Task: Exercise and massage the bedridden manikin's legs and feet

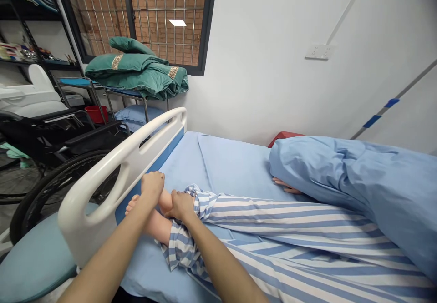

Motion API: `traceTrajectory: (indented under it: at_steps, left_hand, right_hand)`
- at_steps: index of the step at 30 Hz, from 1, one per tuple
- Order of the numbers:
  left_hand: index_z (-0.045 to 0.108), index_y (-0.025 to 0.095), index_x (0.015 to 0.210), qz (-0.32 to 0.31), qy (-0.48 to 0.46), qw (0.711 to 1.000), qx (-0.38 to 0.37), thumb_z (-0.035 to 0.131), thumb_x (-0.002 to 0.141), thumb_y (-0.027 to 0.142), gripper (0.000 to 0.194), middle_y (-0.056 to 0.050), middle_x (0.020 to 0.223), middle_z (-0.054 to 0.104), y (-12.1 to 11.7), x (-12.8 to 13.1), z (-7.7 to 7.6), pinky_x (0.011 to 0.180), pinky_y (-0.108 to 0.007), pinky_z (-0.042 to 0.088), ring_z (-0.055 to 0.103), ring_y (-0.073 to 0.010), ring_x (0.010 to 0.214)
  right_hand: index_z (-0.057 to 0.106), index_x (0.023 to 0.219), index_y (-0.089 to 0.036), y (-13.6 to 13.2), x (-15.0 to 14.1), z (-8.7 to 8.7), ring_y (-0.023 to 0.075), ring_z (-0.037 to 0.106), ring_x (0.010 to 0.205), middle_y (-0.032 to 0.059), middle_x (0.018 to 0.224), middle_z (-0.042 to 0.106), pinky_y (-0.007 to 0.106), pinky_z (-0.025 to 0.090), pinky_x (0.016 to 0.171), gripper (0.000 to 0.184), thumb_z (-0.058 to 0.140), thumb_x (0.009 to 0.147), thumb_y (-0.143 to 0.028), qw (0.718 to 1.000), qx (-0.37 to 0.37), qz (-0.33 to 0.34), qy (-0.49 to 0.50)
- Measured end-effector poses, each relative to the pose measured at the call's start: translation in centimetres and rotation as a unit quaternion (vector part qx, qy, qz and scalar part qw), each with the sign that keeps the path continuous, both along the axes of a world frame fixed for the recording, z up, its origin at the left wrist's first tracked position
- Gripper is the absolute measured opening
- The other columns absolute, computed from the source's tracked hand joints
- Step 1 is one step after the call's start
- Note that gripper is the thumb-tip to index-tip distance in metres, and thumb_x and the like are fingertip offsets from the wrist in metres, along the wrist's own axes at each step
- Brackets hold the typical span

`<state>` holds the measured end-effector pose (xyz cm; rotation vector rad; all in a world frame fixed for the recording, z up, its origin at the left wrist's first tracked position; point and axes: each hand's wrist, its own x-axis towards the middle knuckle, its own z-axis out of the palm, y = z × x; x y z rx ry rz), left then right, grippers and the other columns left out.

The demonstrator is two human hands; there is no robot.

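Left hand (pixel 152 184) looks curled over far foot (pixel 164 197), beside bed rail (pixel 124 147); right hand (pixel 182 205) wrapped round its ankle (pixel 166 207) (fingertips mostly hidden). Risk: bunched trouser cuff (pixel 204 201) could slip under right palm, loosening hold.

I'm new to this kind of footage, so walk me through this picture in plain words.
There is no machine here: a person works with two bare hands, and the single picture comes from a camera worn on their head, looking forward and down. The bed's sheet is light blue, with a white footboard at its end. On the bed lie two legs in striped trousers, partly under a blue quilt. The right hand grips the far ankle, close to the trouser cuff. The left hand is at that leg's foot; its fingers are hidden. Past the footboard stands a black wheelchair.
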<state>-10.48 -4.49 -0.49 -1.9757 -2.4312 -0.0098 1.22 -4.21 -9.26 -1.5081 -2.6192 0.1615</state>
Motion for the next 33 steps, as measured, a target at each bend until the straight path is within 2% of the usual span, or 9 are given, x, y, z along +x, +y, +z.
traceTrajectory:
  at_steps: [7,13,18,23,29,33]
  left_hand:
    - [0.060,0.009,0.099,-0.024,0.074,0.997,0.024,0.032,0.080,0.006,0.034,-0.019,0.095,0.063,-1.7,-0.2,0.5,0.071,-0.031,0.048,0.063,-0.0217,0.085]
    - [0.064,0.008,0.094,-0.029,0.111,0.993,0.011,0.029,0.082,0.005,0.037,-0.019,0.088,0.065,-2.5,-0.2,1.0,0.069,-0.032,0.046,0.063,-0.0227,0.083]
    - [0.065,0.011,0.095,-0.038,0.136,0.990,-0.012,0.032,0.084,0.013,0.035,-0.017,0.087,0.067,-1.7,-0.5,1.5,0.068,-0.036,0.046,0.064,-0.0251,0.082]
    - [0.068,0.011,0.091,-0.044,0.153,0.986,-0.048,0.036,0.080,0.009,0.033,-0.017,0.085,0.068,-0.2,-0.1,1.7,0.068,-0.036,0.047,0.064,-0.0233,0.077]
    - [0.069,0.007,0.081,-0.041,0.152,0.985,-0.070,0.042,0.072,0.003,0.030,-0.017,0.073,0.068,1.2,0.4,0.8,0.060,-0.037,0.048,0.064,-0.0253,0.068]
    - [0.068,0.009,0.088,-0.050,0.142,0.988,-0.029,0.035,0.076,0.003,0.036,-0.017,0.079,0.067,1.2,0.6,0.0,0.064,-0.036,0.047,0.064,-0.0243,0.075]
  right_hand:
    - [0.052,0.095,-0.016,-0.4,0.2,0.8,0.0274,0.062,0.079,0.0110,0.089,0.065,0.034,0.047,0.067,0.066,0.071,0.048,-0.058,1.000,-0.004,0.012,-0.004]
    - [0.052,0.095,-0.016,-0.8,0.3,0.7,0.0275,0.062,0.079,0.0110,0.087,0.065,0.035,0.046,0.067,0.064,0.072,0.049,-0.056,1.000,0.008,0.010,0.008]
    - [0.053,0.093,-0.016,-0.6,0.3,0.3,0.0270,0.062,0.079,0.0102,0.086,0.065,0.035,0.046,0.068,0.065,0.072,0.047,-0.057,1.000,0.011,0.010,0.013]
    - [0.053,0.091,-0.016,-0.4,0.2,-0.2,0.0262,0.061,0.080,0.0101,0.087,0.064,0.036,0.045,0.071,0.064,0.074,0.047,-0.056,0.999,0.028,0.011,0.024]
    - [0.053,0.089,-0.015,-0.1,0.2,-0.6,0.0260,0.060,0.079,0.0094,0.085,0.064,0.037,0.045,0.072,0.064,0.070,0.048,-0.061,0.999,0.041,0.015,0.032]
    - [0.052,0.091,-0.015,0.0,0.2,-0.7,0.0255,0.060,0.079,0.0097,0.086,0.063,0.037,0.044,0.072,0.063,0.067,0.052,-0.062,0.999,0.042,0.020,0.028]
